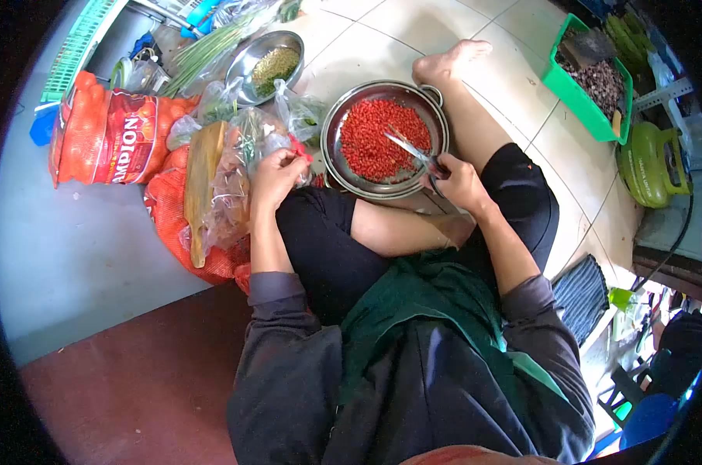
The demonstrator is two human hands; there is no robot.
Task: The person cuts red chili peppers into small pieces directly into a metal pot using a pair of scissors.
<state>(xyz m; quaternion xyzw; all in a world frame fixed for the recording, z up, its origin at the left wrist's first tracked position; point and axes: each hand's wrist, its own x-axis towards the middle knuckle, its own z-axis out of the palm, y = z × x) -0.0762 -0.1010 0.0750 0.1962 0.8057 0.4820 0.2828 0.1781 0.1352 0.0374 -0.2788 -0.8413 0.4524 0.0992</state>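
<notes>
A round metal pot with loop handles stands on the floor in front of my crossed legs. Chopped red chilies cover its bottom. My right hand grips the handles of a pair of scissors, whose blades are slightly apart above the chilies. Left of the pot, my left hand is closed, pinching a small bright red piece that looks like a red chili. Next to that hand are clear plastic bags and a wooden cutting board; part of the left palm is hidden.
A metal bowl of chopped greens sits behind the bags, near long green stalks. Orange net sacks lie at left. On the right are a green crate and a green gas cylinder.
</notes>
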